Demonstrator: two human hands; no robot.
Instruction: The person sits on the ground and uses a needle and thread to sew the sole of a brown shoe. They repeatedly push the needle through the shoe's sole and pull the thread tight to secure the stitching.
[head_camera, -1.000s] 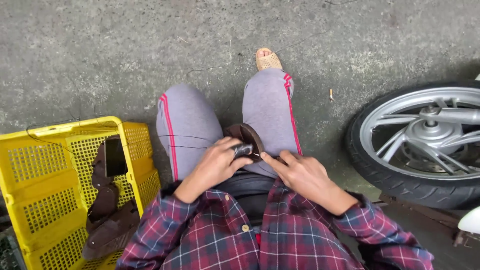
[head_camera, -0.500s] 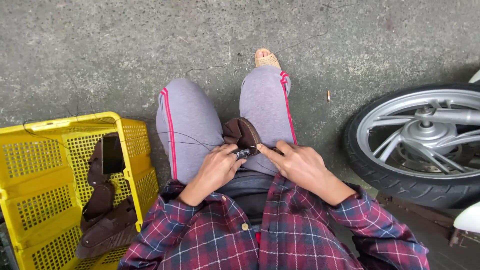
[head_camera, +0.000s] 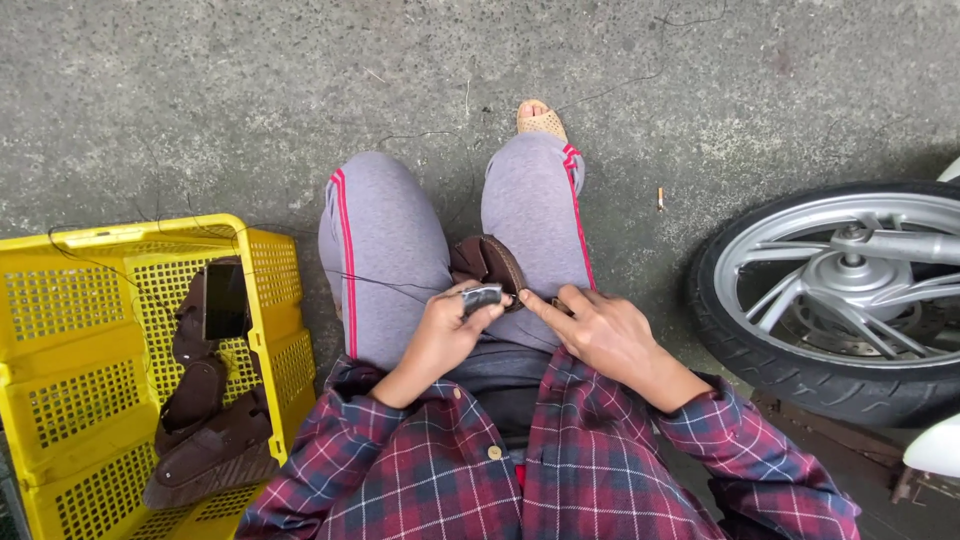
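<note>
Head view, lap: brown leather piece (head_camera: 487, 262) lies between the grey-trousered knees.
Left hand (head_camera: 445, 330): pinches a small dark tool (head_camera: 482, 297) against the leather.
Right hand (head_camera: 598, 333): fingers pressed together, touching the leather's edge.
Crate: yellow crate (head_camera: 60, 300) at left holds brown pieces (head_camera: 200, 420).
Wheel: motorbike wheel (head_camera: 840, 300) at right.

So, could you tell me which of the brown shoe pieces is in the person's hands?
The brown piece on the lap, between left hand and right hand. The other brown pieces lie in the yellow crate, untouched.
</note>
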